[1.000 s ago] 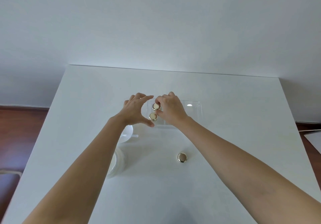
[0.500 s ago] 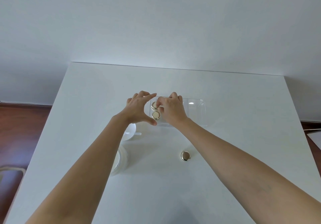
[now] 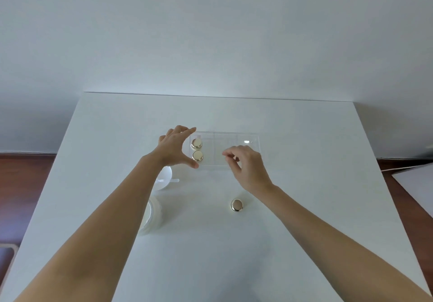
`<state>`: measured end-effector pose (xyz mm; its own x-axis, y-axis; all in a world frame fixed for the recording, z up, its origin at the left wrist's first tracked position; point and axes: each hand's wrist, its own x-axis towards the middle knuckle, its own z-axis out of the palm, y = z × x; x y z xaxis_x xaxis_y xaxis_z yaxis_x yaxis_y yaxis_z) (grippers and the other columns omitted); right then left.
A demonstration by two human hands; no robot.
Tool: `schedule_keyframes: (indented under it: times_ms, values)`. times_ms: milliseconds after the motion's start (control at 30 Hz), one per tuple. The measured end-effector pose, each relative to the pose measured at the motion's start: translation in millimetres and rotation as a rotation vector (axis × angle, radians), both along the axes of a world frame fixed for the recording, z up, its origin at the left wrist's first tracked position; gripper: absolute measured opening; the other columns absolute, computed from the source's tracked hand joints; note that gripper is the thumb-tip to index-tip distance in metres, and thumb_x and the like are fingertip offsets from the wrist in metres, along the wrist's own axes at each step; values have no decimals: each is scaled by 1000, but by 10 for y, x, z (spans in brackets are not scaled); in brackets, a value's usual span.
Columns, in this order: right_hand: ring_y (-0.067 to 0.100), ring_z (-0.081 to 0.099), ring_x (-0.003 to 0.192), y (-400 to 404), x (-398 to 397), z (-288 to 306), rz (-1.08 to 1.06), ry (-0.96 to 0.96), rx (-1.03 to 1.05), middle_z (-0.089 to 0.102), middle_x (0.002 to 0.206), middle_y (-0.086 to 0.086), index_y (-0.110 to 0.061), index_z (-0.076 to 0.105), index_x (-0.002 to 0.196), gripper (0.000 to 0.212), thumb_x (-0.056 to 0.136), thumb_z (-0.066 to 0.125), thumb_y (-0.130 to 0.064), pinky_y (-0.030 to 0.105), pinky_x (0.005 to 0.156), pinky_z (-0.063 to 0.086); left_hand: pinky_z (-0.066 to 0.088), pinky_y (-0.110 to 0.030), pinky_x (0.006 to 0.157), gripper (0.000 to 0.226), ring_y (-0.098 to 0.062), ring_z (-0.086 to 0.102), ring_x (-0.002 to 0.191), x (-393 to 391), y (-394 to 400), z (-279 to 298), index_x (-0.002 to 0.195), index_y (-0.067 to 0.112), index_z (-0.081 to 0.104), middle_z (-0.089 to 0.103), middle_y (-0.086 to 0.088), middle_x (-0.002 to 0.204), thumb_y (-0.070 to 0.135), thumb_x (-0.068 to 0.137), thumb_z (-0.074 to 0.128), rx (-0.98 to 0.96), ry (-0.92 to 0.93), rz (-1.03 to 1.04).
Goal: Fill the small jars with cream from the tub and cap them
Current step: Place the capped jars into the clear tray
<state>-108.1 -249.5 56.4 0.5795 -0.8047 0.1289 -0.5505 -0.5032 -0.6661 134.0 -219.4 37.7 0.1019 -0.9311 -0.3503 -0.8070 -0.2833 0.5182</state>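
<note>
Two small jars with gold caps, a far one [image 3: 196,143] and a near one [image 3: 198,155], stand in the left end of a clear plastic tray [image 3: 234,137]. My left hand [image 3: 174,148] spreads round the tray's left end, thumb at its near corner and fingers at the far corner. My right hand [image 3: 246,165] hovers over the tray's near right part with loosely curled fingers and holds nothing. A third gold-capped jar [image 3: 237,205] stands alone on the white table [image 3: 304,208] nearer to me. The white cream tub [image 3: 152,217] is partly hidden under my left forearm.
A white round lid or dish [image 3: 165,179] with a small white spatula [image 3: 174,180] lies left of the tray, half under my left wrist. The table's far edge meets a white wall. Brown floor shows at both sides.
My right hand has let go of the far jar in the tray and drawn back to the right. My left hand stays at the tray's left end.
</note>
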Motion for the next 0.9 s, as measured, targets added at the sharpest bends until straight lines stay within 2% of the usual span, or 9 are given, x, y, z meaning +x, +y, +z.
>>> schedule_keyframes:
  times_ms: [100, 167, 300, 367, 533, 633, 767, 833, 900]
  values:
    - [19, 58, 71, 286, -285, -88, 13, 28, 40, 65, 77, 2, -9, 68, 88, 9, 88, 60, -4, 35, 68, 51, 19, -41, 114, 116, -23, 30, 138, -27, 28, 24, 156, 27, 26, 34, 3, 151, 44, 61, 92, 1, 7, 16]
    - [13, 56, 77, 452, -444, -208, 23, 115, 112, 64, 84, 0, -11, 68, 94, 8, 88, 63, -12, 28, 73, 49, 21, -42, 114, 116, -24, 34, 136, -36, 49, 27, 156, 26, 26, 34, 3, 152, 42, 62, 92, 2, 22, 32]
    - [12, 51, 100, 632, -605, -388, 106, 290, 282, 55, 106, -1, -16, 59, 121, 41, 83, 72, -27, 19, 89, 41, 25, -45, 115, 115, -25, 36, 136, -33, 71, 16, 157, 25, 25, 33, 3, 153, 42, 64, 91, 0, 34, 35]
    - [15, 49, 102, 672, -611, -424, 154, 337, 284, 51, 108, -1, -16, 56, 124, 44, 83, 71, -24, 22, 92, 42, 24, -46, 116, 115, -26, 31, 140, -22, 74, 0, 158, 26, 21, 30, 3, 156, 44, 67, 89, 7, 24, 15]
    - [19, 53, 98, 690, -588, -467, 172, 398, 229, 51, 104, 2, -11, 59, 110, 26, 86, 56, -2, 24, 87, 44, 22, -51, 116, 111, -29, 19, 148, 14, 122, -50, 160, 24, 7, 15, 7, 165, 54, 79, 76, 31, -40, -80]
    - [15, 58, 88, 627, -539, -403, 145, 331, 223, 54, 98, 3, -9, 63, 105, 19, 86, 61, -6, 22, 83, 47, 22, -50, 115, 108, -27, 19, 148, 22, 145, -72, 160, 24, 4, 10, 9, 167, 58, 83, 70, 31, -74, -110]
    - [-7, 52, 71, 397, -285, -167, 69, 97, 150, 57, 85, 0, -9, 65, 94, 16, 79, 69, -5, 5, 74, 37, 21, -47, 115, 107, -25, 18, 148, 31, 145, -97, 160, 23, 1, 9, 8, 167, 61, 84, 67, 30, -109, -135]
    - [-6, 52, 72, 210, -84, -59, 46, 22, 108, 58, 83, 0, -9, 65, 92, 15, 79, 70, -6, 3, 73, 37, 21, -47, 116, 107, -25, 18, 148, 37, 144, -111, 160, 23, 0, 8, 8, 167, 62, 84, 66, 30, -115, -141]
    - [0, 51, 72, 8, 126, 11, 31, 15, 72, 60, 84, 1, -8, 65, 93, 15, 79, 70, -9, 10, 74, 40, 21, -46, 115, 108, -25, 19, 148, 42, 144, -122, 160, 23, 0, 8, 8, 167, 63, 84, 66, 27, -116, -144]
